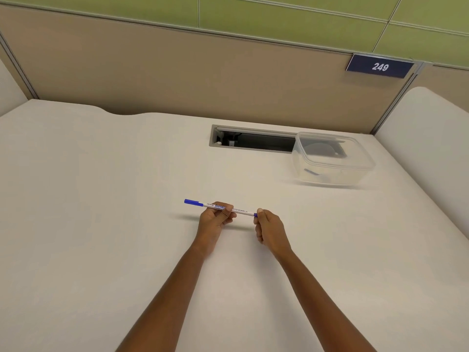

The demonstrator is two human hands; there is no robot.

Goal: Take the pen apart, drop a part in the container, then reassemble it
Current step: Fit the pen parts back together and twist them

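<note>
Above the middle of the tabletop (101, 199) the pen (241, 211) is held level, its blue cap (193, 202) jutting left. The left hand (215, 219) grips the barrel, seemingly to steady it. The right hand (270, 228) pinches the blue right end, probably to pull or twist it off. The clear container (337, 175) stands open near the far right corner, well apart from both hands.

**A number on the wall, print on the pen**

A dark blue sign (380, 67) on the partition (177, 72) behind the far right corner of the tabletop (101, 199) reads "249" in white. The white barrel of the pen (241, 211) carries "WHITE BOARD" in small dark letters. A blue label beside it, partly under the left hand (215, 219), is too small to read.
</note>
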